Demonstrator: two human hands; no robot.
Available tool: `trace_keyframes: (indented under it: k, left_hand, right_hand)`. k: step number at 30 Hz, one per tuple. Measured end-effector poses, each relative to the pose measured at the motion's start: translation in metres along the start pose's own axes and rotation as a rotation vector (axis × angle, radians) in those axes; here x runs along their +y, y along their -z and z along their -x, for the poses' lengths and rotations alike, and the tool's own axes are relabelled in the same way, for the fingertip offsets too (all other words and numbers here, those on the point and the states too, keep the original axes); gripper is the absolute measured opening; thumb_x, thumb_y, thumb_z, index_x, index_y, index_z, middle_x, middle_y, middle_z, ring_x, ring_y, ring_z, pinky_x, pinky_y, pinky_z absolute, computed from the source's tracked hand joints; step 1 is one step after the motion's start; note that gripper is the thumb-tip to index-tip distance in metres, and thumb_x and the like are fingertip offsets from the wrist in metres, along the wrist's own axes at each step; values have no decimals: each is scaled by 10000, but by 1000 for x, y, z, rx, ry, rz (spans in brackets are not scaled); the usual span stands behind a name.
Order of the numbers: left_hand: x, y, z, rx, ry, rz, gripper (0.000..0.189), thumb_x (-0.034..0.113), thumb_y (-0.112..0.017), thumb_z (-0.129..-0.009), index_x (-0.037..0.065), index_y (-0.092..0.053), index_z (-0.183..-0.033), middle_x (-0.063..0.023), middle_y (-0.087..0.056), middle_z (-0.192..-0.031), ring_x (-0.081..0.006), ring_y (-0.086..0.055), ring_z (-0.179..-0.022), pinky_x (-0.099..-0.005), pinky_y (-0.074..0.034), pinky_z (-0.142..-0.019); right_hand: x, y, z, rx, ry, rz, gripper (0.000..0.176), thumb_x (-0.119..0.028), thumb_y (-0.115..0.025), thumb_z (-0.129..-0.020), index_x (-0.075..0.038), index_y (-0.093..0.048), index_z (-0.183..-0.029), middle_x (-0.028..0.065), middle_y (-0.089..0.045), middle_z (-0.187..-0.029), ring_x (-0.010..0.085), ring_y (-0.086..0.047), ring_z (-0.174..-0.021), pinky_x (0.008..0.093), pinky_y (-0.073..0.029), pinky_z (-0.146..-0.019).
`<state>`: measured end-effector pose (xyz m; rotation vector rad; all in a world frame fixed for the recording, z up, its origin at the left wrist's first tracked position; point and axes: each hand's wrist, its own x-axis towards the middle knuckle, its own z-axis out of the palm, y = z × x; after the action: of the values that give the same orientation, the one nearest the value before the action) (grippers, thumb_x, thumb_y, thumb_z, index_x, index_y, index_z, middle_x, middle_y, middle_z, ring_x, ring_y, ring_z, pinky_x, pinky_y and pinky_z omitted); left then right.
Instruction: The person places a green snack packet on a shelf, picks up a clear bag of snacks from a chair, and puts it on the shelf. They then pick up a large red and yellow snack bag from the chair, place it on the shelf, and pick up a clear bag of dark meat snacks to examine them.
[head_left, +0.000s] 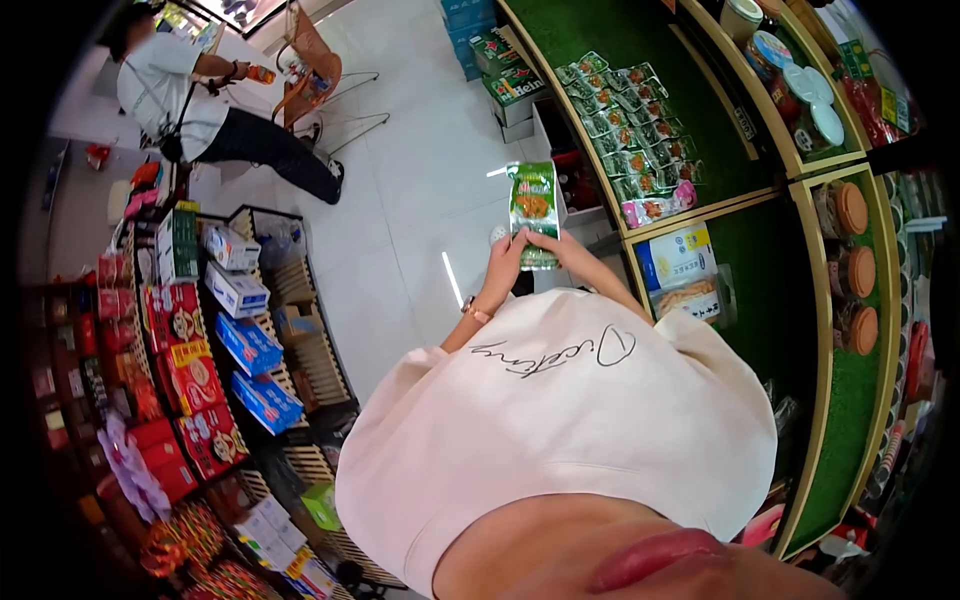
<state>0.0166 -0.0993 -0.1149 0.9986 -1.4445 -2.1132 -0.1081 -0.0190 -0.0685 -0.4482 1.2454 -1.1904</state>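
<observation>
Gripping one green packet were both hands: left hand and right hand, each closed on its near end. Packet position: directly ahead of the body, raised over the pale tiled floor.

Right of the hands: turf-lined shelf, its wooden edge near the right hand. Its stock: rows of green packets (much like the one held), farther forward; one pink packet at the rows' near end; one blue-and-white bag, closer to the body. Farther right: three jars with orange-brown lids.

Standing in the way between packet and rows: an open container, dark inside. Beyond it: green cartons.

Left of the hands, well apart: a rack holding red packs and blue boxes. Ahead and left: a wicker chair; beside it, a person in a white top, holding an orange bottle.
</observation>
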Motion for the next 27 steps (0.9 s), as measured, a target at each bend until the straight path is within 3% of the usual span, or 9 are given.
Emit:
trace_keyframes:
  k: [2, 6, 9, 13, 17, 21, 27]
  left_hand:
    - [37, 10, -37, -16, -89, -55, 298, 270, -486, -900, -9, -579, -850, 31, -522, -703, -33, -430, -641, -195, -359, -557]
    - [89, 35, -106, -138, -152, -88, 301, 265, -481, -903, -9, -563, -807, 35, -509, -685, -27, -410, -627, -195, -348, -541]
    - [98, 48, -148, -169, -136, -78, 306, 264, -480, -903, -6, -550, -776, 40, -490, -660, -21, -389, -603, -201, -325, -512]
    - [98, 58, -173, -201, -51, -166, 294, 256, -489, -899, -11, -561, -800, 24, -507, -665, -36, -413, -613, -205, -350, -529]
    - [83, 62, -199, -199, 14, -167, 242, 223, -501, -892, -12, -552, -868, 1, -532, -733, -48, -444, -667, -202, -380, -594]
    - [107, 66, -231, -367, 67, -134, 193, 171, -501, -889, -7, -517, -963, -8, -542, -809, -52, -464, -723, -203, -395, -637]
    - [132, 64, -308, -369, 95, -194, 164, 155, -493, -891, 2, -530, -939, 1, -543, -798, -46, -470, -714, -202, -397, -625]
  right_hand:
    - [-27, 1, -38, -35, 106, -53, 350, -303, -562, -847, -57, -539, -1095, -13, -573, -958, 63, -538, -844, 208, -437, -720]
    - [-69, 2, -102, 34, 229, -37, 313, -247, -571, -850, -48, -531, -1090, -3, -576, -970, 67, -543, -858, 216, -446, -727]
    - [-90, 5, -134, 22, 249, -22, 294, -225, -561, -858, -45, -533, -1090, -1, -571, -983, 68, -531, -876, 223, -440, -742]
    - [-90, 5, -152, 182, 288, -30, 297, -225, -562, -858, -33, -540, -1083, 5, -577, -990, 77, -536, -879, 228, -438, -754]
    - [-74, 19, -175, 171, 134, -129, 317, -238, -571, -851, -30, -541, -1089, 14, -580, -985, 91, -543, -878, 237, -436, -772]
    - [-86, 20, -193, 179, 125, -260, 338, -270, -569, -853, -31, -544, -1091, 19, -581, -991, 83, -540, -867, 225, -432, -753]
    - [-106, 68, -265, 201, 151, 40, 351, -282, -562, -858, -18, -546, -1089, 32, -587, -987, 90, -541, -872, 237, -439, -753]
